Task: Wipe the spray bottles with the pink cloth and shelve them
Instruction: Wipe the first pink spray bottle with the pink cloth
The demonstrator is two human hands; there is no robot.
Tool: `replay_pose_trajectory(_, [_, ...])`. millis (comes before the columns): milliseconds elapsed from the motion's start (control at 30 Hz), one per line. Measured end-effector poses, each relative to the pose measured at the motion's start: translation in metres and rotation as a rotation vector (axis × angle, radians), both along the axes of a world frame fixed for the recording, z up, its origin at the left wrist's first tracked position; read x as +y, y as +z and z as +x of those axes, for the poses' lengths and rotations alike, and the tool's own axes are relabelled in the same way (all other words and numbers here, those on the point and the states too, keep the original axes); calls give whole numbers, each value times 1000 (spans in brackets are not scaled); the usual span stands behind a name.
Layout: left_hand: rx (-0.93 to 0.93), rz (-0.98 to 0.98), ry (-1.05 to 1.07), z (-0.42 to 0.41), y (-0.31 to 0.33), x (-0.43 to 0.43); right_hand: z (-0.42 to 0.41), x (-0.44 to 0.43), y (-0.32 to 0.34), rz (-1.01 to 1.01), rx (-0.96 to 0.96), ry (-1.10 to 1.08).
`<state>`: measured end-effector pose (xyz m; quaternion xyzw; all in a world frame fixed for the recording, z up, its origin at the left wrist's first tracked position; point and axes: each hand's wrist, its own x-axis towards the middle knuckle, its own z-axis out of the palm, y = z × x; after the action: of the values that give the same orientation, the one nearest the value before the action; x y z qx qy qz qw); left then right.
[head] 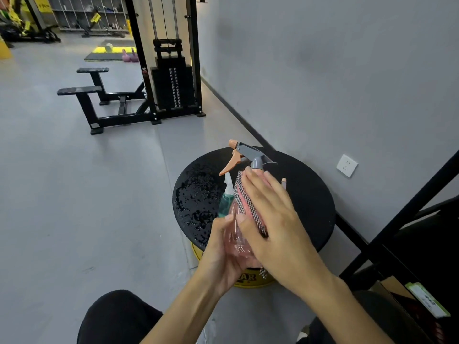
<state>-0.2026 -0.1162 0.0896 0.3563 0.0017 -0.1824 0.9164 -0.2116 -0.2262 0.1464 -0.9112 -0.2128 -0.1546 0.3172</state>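
Spray bottles number two by our count, and the nearer one, a clear pink bottle [233,240] with a grey head and orange trigger, is held in the air in front of us, above our one visible dark-clad knee [119,316]. Our left hand [223,252] cups it from below, fingers curled round its lower body. Our right hand [275,219] lies over its upper side with fingers nearly straight, pressing the single pink cloth [248,207], edged in a black-and-white check, flat against the plastic. One corner of the cloth hangs down beneath our right wrist. Just behind the held bottle stands the second, a teal bottle [225,203] with a white head, upright on the one round black table [310,207]. The left part of the tabletop is covered with water droplets [196,202], and the top rests on a yellow drum [250,281]. To our right a black shelf frame [400,214] slants up, with a cardboard box [395,291] near its foot. On the grey wall past the table is one white socket [347,165]. Farther along that wall stands one black cable machine [173,85] with two padded bars, and beyond it two pink kettlebells [130,57] sit on a dark mat.
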Motion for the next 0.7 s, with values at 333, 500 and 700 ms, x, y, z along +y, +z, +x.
replay_pose_trajectory(333, [-23,6,-65,-1,-4,1,6,-12,-3,462,-195,-67])
replay_pose_trajectory(500, [-15,45,-123,-1,-8,0,44,-6,38,393,-332,-136])
replay_pose_trajectory(700, [-53,32,-103,-5,-10,-2,63,0,43,-246,-19,-52])
